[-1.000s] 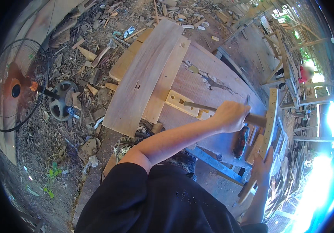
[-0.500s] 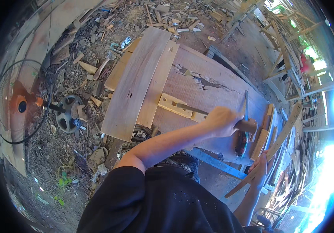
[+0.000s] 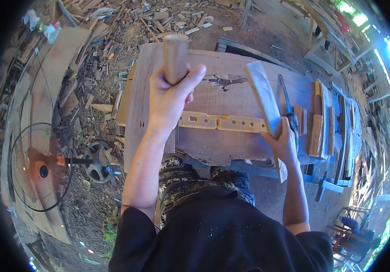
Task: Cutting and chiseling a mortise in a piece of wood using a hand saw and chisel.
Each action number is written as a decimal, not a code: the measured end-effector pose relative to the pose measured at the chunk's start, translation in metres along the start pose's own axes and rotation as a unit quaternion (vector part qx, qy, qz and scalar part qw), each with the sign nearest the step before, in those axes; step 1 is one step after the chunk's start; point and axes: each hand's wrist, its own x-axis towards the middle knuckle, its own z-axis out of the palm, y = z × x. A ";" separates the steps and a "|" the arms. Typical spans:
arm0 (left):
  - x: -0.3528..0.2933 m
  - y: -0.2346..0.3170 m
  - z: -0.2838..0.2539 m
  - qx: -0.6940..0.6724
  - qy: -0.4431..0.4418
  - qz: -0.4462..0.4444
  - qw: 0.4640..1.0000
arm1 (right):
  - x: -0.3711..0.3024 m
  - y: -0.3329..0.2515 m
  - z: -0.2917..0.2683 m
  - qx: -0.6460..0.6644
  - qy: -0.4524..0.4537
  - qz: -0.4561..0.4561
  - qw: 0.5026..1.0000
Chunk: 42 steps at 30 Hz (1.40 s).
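Observation:
My left hand is closed around the thick wooden handle of a chisel, raised above the left part of the workbench; the handle's end points up and the blade is hidden. My right hand grips a long flat wooden strip, tilted over the right part of the bench. Between the hands, two pale wooden pieces with holes lie end to end on the bench. A screwdriver-like tool with a thin metal shaft and a dark handle rests just beyond my right hand.
The broad wooden bench top has a ragged crack. A wide plank lies across its left end. Several wood pieces sit on the right. A standing fan is at left, and wood scraps litter the ground.
My left hand has swung leftward and up with the chisel, off the pale pieces. The right hand has brought the wooden strip in from the right over the bench. The view has shifted.

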 end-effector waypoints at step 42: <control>0.031 -0.045 0.073 -0.102 0.121 0.133 0.978 | -0.122 0.007 0.034 0.217 -0.056 0.135 0.965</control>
